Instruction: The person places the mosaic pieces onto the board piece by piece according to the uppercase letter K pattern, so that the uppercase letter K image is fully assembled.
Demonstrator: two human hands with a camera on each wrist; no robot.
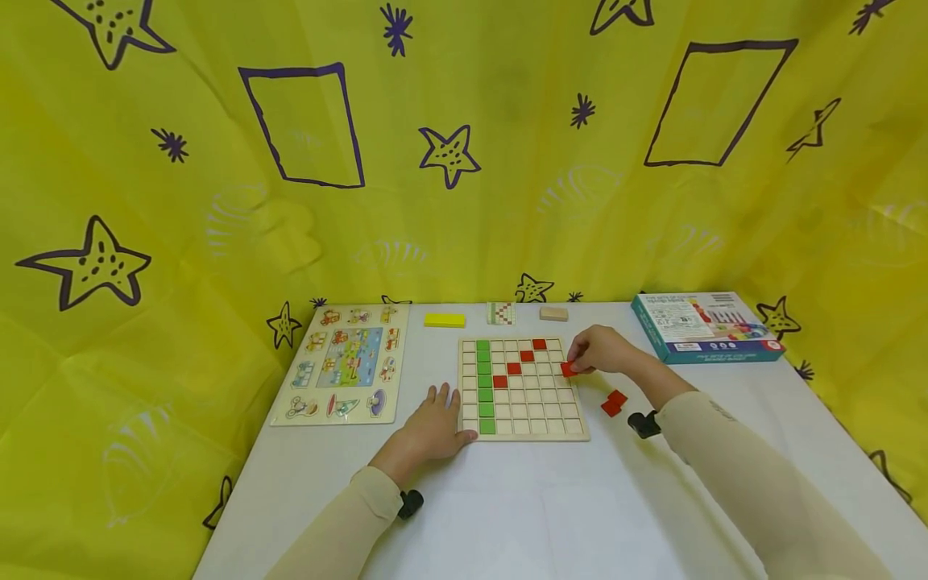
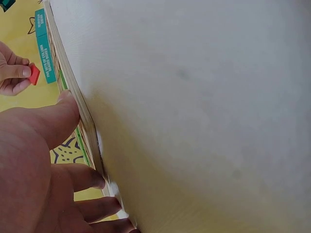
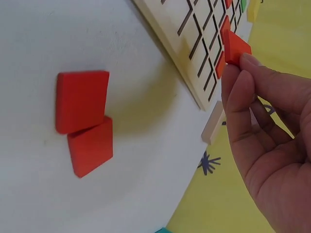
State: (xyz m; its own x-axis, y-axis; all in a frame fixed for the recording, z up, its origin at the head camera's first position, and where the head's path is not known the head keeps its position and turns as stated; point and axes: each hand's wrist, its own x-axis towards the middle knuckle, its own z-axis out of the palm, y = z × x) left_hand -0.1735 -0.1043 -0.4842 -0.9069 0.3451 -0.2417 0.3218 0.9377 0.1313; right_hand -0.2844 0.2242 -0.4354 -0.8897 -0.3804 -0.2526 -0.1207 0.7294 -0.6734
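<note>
A wooden grid board (image 1: pixel 532 415) lies flat on the white table. One of its columns holds green tiles (image 1: pixel 485 381), and several red tiles (image 1: pixel 514 369) climb diagonally to the right. Over the board's right edge my right hand (image 1: pixel 605 350) pinches a red square tile (image 3: pixel 236 47) between thumb and fingers; in the right wrist view the tile is tilted above the grid. Two loose red tiles (image 3: pixel 82 99) lie touching on the table, right of the board. My left hand (image 1: pixel 431 427) rests at the board's lower left corner, thumb against its edge, fingers extended.
A picture puzzle board (image 1: pixel 399 322) lies to the left. Behind the grid are a yellow block (image 1: pixel 445 321), a small pattern card (image 1: pixel 501 313) and a plain wooden block (image 1: pixel 554 314). A teal-edged box (image 1: pixel 696 326) lies at the back right, near the yellow curtain (image 1: pixel 500 225).
</note>
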